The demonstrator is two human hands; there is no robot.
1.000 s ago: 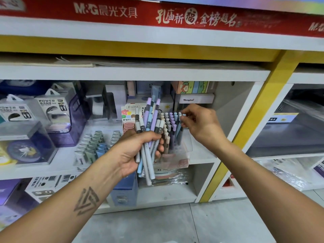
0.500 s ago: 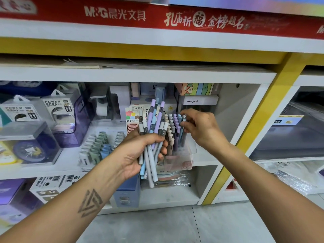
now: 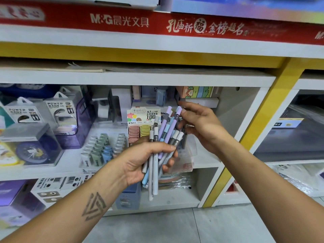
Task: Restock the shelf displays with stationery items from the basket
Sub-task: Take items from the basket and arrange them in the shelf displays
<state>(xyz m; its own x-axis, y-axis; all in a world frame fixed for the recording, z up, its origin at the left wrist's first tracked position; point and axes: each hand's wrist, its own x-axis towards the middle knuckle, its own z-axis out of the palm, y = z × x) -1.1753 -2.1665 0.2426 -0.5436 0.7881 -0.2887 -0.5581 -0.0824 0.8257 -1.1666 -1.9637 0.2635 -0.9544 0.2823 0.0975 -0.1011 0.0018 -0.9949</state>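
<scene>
white shelving [image 3: 136,78] with yellow trim [image 3: 273,109] under a red banner [image 3: 122,21], over pale grey floor tiles [image 3: 175,227].

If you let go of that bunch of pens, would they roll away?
Probably. The pens look round and smooth, so loose ones would likely roll or slip. They seem stiff and light: the left hand grips the whole fanned bunch alone, while the right hand reaches for their tops.

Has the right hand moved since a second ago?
Yes. The right hand has left the pen holder on the shelf and come back toward the pens in the left hand.
</scene>
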